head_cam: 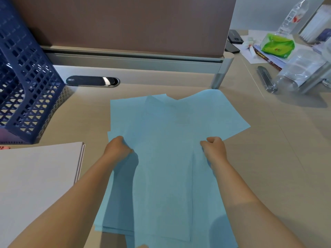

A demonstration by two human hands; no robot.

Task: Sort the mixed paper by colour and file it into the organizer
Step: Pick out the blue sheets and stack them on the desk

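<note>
Blue paper (166, 158) lay fanned out, centre to bottom of the frame, sheets loose and skewed, corners sticking out toward upper right. Left hand (117, 148) gripped the stack's left edge, fingers curled onto the sheets; right hand (214, 149) did the same on the right edge, fingers curled and pinching paper. How many sheets each hand held, couldn't tell. Handling guess: light, floppy, thin enough that overlaps showed through, sheets would slide over each other and sag if lifted from 1 side. Best hold looked like both long edges at once, as here, then square the stack against the surface before lifting. Creasing was the main risk, plus stray sheets slipping out at the bottom. Organizer (26, 83), a dark blue lattice file holder, stood at upper left, well apart from the paper. A white stack (37, 176) sat at lower left, just beside the blue sheets, so the colour sort looked partly done, blue not yet filed. Surface (268, 149) was pale beige laminate, smooth, likely slippery for paper. A brown partition panel (125, 24) ran along the back, with a cable grommet (92, 81) below it. Upper right held clutter: green tissue pack (277, 45), clear plastic bottles (295, 74), a pen (265, 77), all well clear of the paper.
</note>
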